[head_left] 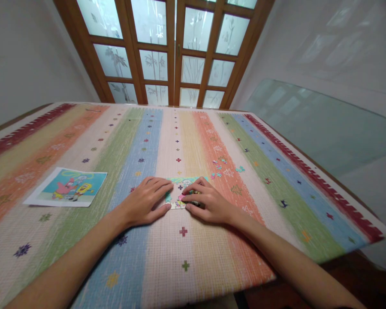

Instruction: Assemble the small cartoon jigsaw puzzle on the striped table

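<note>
A partly joined jigsaw puzzle (177, 205) lies flat on the table, with linked edge pieces around an open middle where the tablecloth shows. My left hand (149, 199) rests at its left side, fingers stretched out and apart, fingertips touching the left edge. Over the right part of the puzzle, my right hand (209, 201) has its fingers bent, with the tips at a small pink jigsaw piece (181, 198) inside the frame. The right hand covers much of the puzzle's right side.
Several loose jigsaw pieces (217, 168) lie beyond my right hand, with more teal pieces (240, 169) to their right. A printed cartoon picture (72, 187) lies at left on the striped tablecloth (170, 257). Behind the table stand wood-framed glass doors (174, 51).
</note>
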The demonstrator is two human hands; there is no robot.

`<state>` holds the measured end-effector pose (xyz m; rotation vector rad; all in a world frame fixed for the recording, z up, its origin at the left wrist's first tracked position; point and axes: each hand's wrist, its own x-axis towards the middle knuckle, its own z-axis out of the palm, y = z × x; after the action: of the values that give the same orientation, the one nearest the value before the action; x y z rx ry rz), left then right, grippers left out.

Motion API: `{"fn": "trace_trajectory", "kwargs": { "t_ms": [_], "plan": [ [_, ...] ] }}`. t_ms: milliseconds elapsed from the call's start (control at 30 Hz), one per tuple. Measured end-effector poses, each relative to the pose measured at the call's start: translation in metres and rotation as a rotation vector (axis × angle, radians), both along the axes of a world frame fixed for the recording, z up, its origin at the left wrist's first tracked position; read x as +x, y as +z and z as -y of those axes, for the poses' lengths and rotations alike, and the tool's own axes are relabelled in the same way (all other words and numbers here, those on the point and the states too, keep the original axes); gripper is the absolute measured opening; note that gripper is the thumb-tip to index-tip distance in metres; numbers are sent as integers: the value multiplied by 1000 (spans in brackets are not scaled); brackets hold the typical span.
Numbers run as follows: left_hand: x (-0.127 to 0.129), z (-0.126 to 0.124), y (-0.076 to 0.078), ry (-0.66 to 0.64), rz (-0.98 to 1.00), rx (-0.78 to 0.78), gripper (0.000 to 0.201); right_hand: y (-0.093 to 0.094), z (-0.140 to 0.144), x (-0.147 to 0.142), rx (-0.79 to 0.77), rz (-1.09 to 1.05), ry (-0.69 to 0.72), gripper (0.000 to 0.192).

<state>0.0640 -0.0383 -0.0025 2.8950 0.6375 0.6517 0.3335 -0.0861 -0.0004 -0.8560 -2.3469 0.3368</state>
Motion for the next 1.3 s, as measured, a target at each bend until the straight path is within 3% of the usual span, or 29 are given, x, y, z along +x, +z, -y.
{"fn": "trace_trajectory", "kwargs": {
  "t_ms": [500,800,1033,1100,1300],
  "plan": [
    [0,0,0,-1,17,-36,42,-3,2,-4,36,76,19,27],
    [3,4,2,-51,86,8,30,0,3,-4,57,182,-5,29],
    [7,8,1,-102,94,62,27,1,1,1,96,121,9,28],
    [6,8,1,-97,88,62,26,4,-4,11,102,95,-60,26],
    [6,8,2,-89,85,36,25,12,-31,64,219,-54,-487,21]
  ]
}}
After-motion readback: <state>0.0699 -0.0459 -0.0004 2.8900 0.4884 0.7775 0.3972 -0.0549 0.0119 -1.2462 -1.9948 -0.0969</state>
